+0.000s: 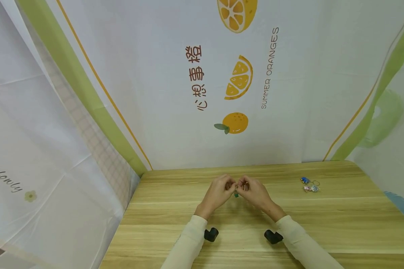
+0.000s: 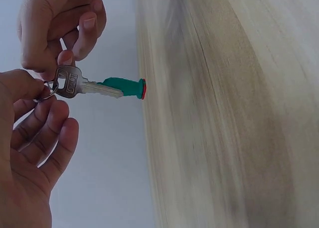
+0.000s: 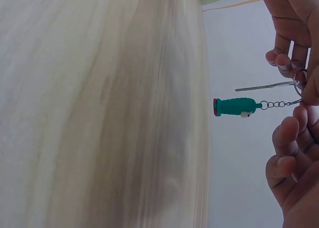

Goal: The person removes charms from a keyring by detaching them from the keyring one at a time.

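Note:
My left hand [image 1: 219, 192] and right hand [image 1: 255, 192] meet over the wooden table, fingertips close together. In the left wrist view, my left thumb and fingers pinch a metal key ring [image 2: 46, 97] that carries a silver key [image 2: 70, 82]. A green figure-shaped charm [image 3: 237, 107] with a red base dangles from a short chain [image 3: 277, 104], seen best in the right wrist view. My right fingertips pinch the keychain at the chain's upper end, beside the ring. The exact contact is partly hidden by the fingers.
On the table's right side lie a blue charm [image 1: 304, 180] with a ring [image 1: 316, 183] and small pale figure charms [image 1: 311, 189]. Behind the wooden table [image 1: 175, 216] hangs a white cloth [image 1: 161, 93] printed with oranges. Black cameras [image 1: 211, 234] sit at both wrists.

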`<action>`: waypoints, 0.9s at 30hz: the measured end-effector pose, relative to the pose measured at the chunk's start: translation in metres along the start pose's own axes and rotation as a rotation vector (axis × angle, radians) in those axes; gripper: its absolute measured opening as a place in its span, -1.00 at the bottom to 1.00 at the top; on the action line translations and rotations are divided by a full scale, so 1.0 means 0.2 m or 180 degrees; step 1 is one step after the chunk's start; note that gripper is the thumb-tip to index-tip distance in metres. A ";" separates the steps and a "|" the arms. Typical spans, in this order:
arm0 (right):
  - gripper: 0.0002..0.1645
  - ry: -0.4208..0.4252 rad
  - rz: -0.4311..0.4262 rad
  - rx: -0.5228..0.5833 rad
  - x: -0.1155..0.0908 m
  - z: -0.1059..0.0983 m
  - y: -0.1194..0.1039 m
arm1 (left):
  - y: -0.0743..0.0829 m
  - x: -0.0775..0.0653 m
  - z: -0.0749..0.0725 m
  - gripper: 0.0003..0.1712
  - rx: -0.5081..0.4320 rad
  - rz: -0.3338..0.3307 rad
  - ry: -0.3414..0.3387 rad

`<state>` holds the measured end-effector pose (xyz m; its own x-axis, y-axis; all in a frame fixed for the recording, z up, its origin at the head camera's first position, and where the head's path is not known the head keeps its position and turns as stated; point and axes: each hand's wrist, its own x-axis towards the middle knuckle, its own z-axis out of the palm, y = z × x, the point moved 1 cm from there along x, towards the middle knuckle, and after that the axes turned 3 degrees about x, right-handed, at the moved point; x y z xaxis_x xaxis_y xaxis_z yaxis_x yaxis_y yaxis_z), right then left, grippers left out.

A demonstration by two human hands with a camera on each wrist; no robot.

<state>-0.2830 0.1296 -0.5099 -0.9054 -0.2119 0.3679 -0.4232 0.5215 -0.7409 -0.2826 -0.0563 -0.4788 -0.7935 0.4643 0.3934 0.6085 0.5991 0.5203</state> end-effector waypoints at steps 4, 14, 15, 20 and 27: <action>-0.91 -0.0032 0.0008 -0.0026 0.00 0.00 0.00 | 0.00 0.00 0.00 -0.89 0.0001 0.0002 -0.0005; -0.91 -0.0046 0.0003 -0.0016 0.00 -0.01 0.00 | 0.01 0.01 0.00 -0.93 0.0107 0.0109 0.0071; -0.92 -0.0054 0.0008 -0.0009 0.00 -0.01 -0.01 | 0.01 0.01 0.00 -0.92 0.0109 0.0113 0.0076; -0.91 -0.0097 0.0025 0.0075 -0.01 -0.02 -0.01 | -0.01 0.01 0.00 -0.91 0.0144 0.0138 0.0082; -0.94 -0.0146 -0.0033 0.0148 -0.01 -0.04 -0.01 | -0.05 0.00 -0.02 -0.92 0.0051 -0.0013 0.0153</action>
<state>-0.2803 0.1354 -0.5050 -0.9011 -0.2554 0.3505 -0.4329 0.4803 -0.7629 -0.2888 -0.0651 -0.4817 -0.7952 0.4301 0.4275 0.6049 0.6116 0.5099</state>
